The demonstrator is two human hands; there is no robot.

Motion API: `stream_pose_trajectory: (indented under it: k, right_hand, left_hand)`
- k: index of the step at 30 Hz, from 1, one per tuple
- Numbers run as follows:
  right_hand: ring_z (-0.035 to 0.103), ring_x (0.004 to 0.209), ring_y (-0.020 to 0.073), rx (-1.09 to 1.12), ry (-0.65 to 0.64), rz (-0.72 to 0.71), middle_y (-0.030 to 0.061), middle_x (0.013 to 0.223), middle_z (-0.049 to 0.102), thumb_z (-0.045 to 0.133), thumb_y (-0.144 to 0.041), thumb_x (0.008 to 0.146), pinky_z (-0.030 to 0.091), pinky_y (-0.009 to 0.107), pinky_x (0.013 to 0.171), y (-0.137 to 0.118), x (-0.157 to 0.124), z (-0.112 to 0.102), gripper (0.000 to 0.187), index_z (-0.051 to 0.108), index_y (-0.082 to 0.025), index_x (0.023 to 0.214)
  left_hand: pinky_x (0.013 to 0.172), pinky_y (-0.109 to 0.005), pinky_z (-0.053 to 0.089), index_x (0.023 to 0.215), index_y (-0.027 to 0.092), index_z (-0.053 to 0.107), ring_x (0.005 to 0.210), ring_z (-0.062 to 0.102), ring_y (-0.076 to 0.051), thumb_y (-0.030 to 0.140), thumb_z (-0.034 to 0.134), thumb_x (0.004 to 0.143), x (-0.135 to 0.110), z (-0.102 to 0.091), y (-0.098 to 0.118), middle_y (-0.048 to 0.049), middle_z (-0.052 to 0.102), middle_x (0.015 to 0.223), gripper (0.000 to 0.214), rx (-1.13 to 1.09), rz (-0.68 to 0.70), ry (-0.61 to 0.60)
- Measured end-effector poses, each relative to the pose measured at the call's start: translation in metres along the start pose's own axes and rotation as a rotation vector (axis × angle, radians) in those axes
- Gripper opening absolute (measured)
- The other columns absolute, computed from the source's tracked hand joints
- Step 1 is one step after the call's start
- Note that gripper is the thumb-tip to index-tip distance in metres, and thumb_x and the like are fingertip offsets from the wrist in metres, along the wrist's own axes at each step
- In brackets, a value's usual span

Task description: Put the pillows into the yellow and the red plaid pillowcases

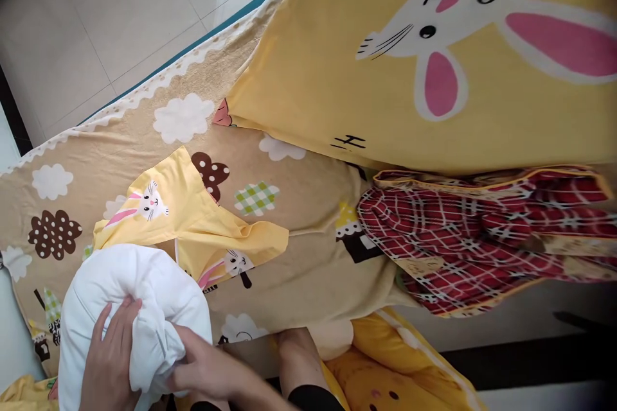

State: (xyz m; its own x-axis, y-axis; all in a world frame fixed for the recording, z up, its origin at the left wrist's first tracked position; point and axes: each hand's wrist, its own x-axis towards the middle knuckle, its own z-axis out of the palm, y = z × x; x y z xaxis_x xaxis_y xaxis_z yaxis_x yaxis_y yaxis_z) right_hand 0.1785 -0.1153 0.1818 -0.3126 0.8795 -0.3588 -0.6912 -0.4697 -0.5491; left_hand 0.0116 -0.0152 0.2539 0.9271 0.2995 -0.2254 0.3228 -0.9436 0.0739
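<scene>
A puffy white pillow (pixel 154 270) is bunched and folded over near my lap at the lower left. My left hand (pixel 110 353) presses against it, with the fingers curled into its middle fold. My right hand (pixel 202 363) grips a gathered part of the same pillow from the right, its fingertips partly hidden by the white fabric. Just beyond the pillow lies a loose yellow cloth (pixel 193 231) printed with white rabbits. The pillow overlaps its near edge.
A beige blanket (pixel 299 270) with cloud prints covers the surface. A large yellow rabbit-print cushion (pixel 299 96) lies at upper right. Below it is a crumpled red plaid cloth (pixel 463 225). An orange-yellow plush item (pixel 385 366) is beside my knee. Tiled floor (pixel 125 19) shows at upper left.
</scene>
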Motion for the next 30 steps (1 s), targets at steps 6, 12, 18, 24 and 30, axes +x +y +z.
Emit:
stream_pose_trajectory:
  k: [6, 12, 18, 24, 30]
  right_hand:
    - [0.057, 0.090, 0.0211, -0.647, 0.632, 0.069, 0.0095, 0.098, 0.062, 0.049, -0.024, 0.080, 0.048, 0.036, 0.083, 0.019, 0.059, -0.065, 0.030, 0.061, -0.015, 0.106]
    - [0.047, 0.097, 0.0262, -1.407, 0.835, 0.065, 0.0161, 0.106, 0.056, 0.047, -0.003, 0.078, 0.036, 0.040, 0.087, 0.052, 0.139, -0.080, 0.058, 0.049, -0.010, 0.135]
    - [0.044, 0.088, 0.0218, -1.572, 0.706, -0.085, 0.0112, 0.094, 0.058, 0.040, -0.001, 0.086, 0.030, 0.035, 0.081, 0.026, 0.117, -0.101, 0.034, 0.066, -0.016, 0.101]
    - [0.044, 0.086, 0.0209, -1.648, 0.697, -0.298, 0.0090, 0.091, 0.060, 0.041, -0.016, 0.097, 0.028, 0.035, 0.078, 0.003, 0.102, -0.083, 0.027, 0.067, -0.019, 0.092]
    - [0.046, 0.087, 0.0206, -1.439, 0.904, -0.235, 0.0084, 0.087, 0.058, 0.048, -0.003, 0.081, 0.030, 0.031, 0.072, -0.004, 0.104, -0.097, 0.029, 0.069, -0.016, 0.096]
  left_hand:
    - [0.119, -0.039, 0.021, 0.124, 0.006, 0.057, 0.110, 0.061, -0.020, 0.008, 0.042, 0.078, -0.042, 0.009, -0.004, -0.0128, 0.070, 0.112, 0.049, -0.007, 0.004, 0.025]
    - [0.107, -0.042, 0.032, 0.123, 0.013, 0.059, 0.105, 0.062, -0.021, 0.011, 0.040, 0.086, -0.065, -0.007, -0.009, -0.0097, 0.071, 0.105, 0.041, -0.044, 0.030, -0.071]
    - [0.101, -0.049, 0.030, 0.091, 0.025, 0.067, 0.099, 0.061, -0.025, 0.007, 0.043, 0.085, -0.045, -0.010, -0.007, -0.0040, 0.071, 0.099, 0.031, 0.089, -0.184, -0.130]
    - [0.116, -0.054, 0.020, 0.087, 0.018, 0.071, 0.142, 0.036, -0.032, 0.011, 0.049, 0.086, 0.065, 0.008, 0.006, -0.0102, 0.053, 0.144, 0.023, -0.061, 0.023, -0.214]
    - [0.103, -0.052, 0.038, 0.076, 0.010, 0.072, 0.093, 0.067, -0.031, 0.009, 0.056, 0.074, 0.095, 0.067, 0.021, -0.0170, 0.070, 0.080, 0.016, -0.280, 0.054, -0.718]
